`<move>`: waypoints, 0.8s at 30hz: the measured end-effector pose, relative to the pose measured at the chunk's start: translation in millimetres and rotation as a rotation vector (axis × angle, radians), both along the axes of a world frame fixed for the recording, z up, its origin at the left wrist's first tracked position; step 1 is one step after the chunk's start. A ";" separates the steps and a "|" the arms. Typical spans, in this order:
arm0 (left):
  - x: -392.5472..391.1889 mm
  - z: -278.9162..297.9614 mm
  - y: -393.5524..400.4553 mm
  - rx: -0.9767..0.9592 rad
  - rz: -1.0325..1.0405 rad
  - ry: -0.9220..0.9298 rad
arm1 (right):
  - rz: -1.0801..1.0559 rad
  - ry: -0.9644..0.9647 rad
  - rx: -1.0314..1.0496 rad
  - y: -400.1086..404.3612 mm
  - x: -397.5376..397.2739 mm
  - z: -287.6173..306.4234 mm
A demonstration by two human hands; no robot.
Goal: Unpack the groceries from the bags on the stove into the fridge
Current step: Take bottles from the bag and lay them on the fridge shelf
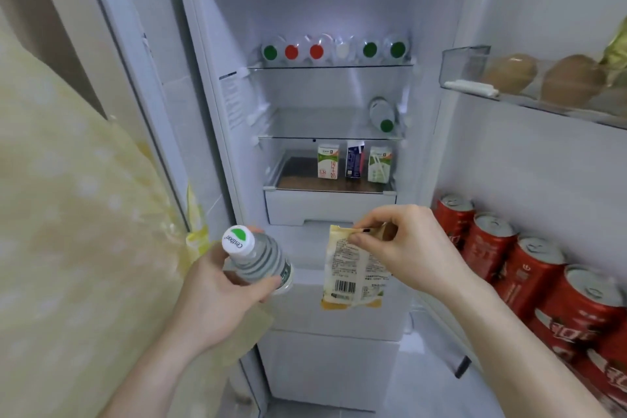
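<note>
I stand in front of the open fridge [339,210]. My left hand [217,295] grips a small clear water bottle [261,261] with a white and green cap, tilted with the cap toward me. My right hand [407,248] pinches the top edge of a yellow and white snack packet [353,275], which hangs down with its barcode side facing me. Both items hang in front of the fridge's lower drawers, below the shelves.
Top shelf holds several bottles [334,51] lying on their sides; one bottle [382,114] lies on the middle shelf. Three small cartons [354,164] stand on the lower shelf. Door rack at right holds several red cans [539,268]; an upper door bin [475,81] holds brown fruit. A yellow patterned cloth [78,214] fills the left.
</note>
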State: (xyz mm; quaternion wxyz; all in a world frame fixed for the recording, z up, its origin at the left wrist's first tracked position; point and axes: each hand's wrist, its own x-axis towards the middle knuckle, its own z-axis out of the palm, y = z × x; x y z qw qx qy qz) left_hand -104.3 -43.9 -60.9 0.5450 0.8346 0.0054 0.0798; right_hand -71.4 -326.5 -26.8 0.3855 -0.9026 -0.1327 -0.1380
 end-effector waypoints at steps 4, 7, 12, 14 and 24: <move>54.9 15.3 -11.3 0.009 -0.062 -0.049 | -0.062 0.010 0.004 -5.2 33.0 1.9; 105.2 22.4 -17.5 -0.029 -0.105 -0.108 | -0.125 0.025 -0.016 -6.0 62.5 4.3; 185.8 32.4 -31.0 -0.155 -0.243 -0.247 | -0.222 0.034 -0.005 -2.2 113.9 7.3; 217.5 35.8 -38.1 -0.202 -0.310 -0.290 | -0.287 0.029 -0.008 -0.7 131.3 9.3; 327.9 55.3 -90.9 -0.214 -0.516 -0.435 | -0.483 0.031 0.001 -11.6 170.3 20.1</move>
